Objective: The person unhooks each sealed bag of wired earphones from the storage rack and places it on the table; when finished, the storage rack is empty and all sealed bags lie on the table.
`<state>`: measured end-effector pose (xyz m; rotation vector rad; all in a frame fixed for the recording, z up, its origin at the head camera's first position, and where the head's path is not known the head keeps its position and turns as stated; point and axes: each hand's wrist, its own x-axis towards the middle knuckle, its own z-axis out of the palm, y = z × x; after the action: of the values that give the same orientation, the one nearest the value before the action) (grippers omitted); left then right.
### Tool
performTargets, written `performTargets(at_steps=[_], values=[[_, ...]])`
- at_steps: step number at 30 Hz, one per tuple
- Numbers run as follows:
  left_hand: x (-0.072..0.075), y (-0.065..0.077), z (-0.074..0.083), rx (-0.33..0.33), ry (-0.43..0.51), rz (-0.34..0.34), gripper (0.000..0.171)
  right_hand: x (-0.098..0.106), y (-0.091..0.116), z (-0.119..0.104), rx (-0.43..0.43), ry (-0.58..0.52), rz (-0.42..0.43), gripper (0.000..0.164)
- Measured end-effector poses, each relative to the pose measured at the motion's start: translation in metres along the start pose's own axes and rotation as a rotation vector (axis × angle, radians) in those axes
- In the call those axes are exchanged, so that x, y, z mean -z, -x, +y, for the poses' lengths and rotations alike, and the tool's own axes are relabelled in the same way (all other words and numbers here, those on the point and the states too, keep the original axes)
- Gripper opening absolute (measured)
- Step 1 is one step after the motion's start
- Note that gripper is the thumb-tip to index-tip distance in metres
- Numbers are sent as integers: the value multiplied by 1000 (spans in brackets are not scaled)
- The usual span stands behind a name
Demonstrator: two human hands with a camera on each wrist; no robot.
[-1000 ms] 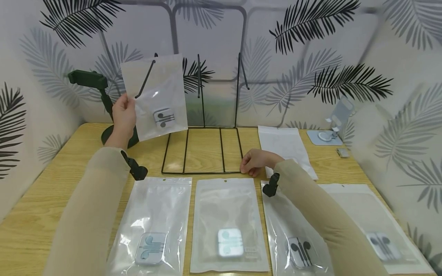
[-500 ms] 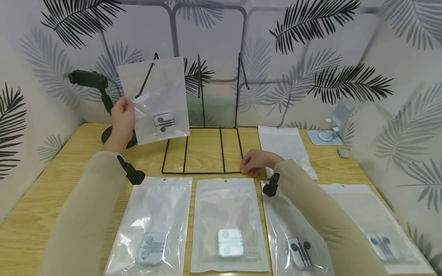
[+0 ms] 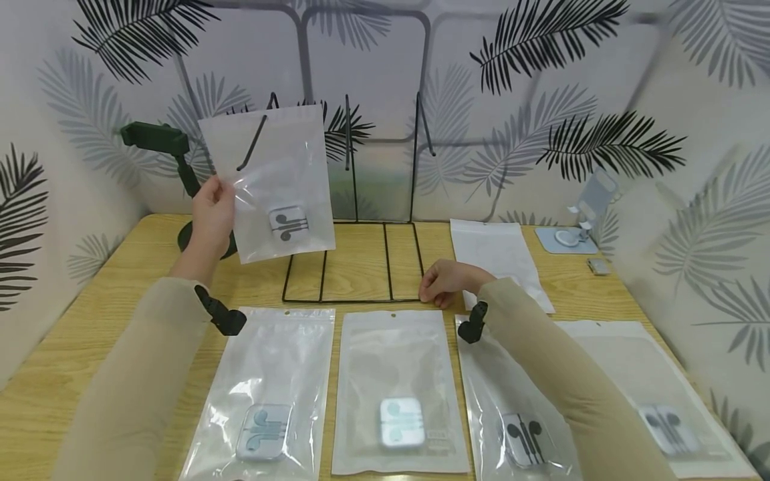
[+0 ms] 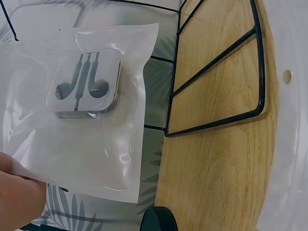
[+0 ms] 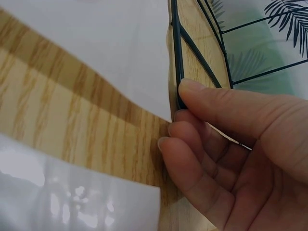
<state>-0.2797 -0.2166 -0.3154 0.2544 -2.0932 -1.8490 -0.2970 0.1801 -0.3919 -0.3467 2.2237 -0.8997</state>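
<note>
A white plastic zip bag (image 3: 273,160) hangs on the left prong (image 3: 252,143) of a black wire display rack (image 3: 355,194), the prong passing through near its top edge. Inside the bag lies a pair of boxed earphones (image 4: 86,84). My left hand (image 3: 212,214) pinches the bag's left edge, which tilts the bag slightly. At the rack's front right corner, my right hand (image 3: 448,282) grips the base wire (image 5: 179,57) between thumb and fingers. The rack's middle prong (image 3: 347,133) and right prong (image 3: 426,127) carry nothing.
Several bagged earphones line the table's front, including a left bag (image 3: 283,361), a middle bag (image 3: 397,354) and a far right bag (image 3: 625,354). Behind my right hand lies another white bag (image 3: 493,247). A green phone stand (image 3: 155,138) and a blue-grey stand (image 3: 586,214) are at the back.
My left hand has drawn the bag down and outward along the prong, toward its tip. The right hand stays on the rack corner.
</note>
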Motion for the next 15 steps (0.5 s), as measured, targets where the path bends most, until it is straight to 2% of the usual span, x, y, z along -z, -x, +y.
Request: performTargets(at_steps=[8,15], values=[[12,9,0,14,18,-37,43,0,1,-2,-5,-7,1,5],[20,19,-1,-23,7,-65,43,-1,1,-2,-13,-22,7,5]])
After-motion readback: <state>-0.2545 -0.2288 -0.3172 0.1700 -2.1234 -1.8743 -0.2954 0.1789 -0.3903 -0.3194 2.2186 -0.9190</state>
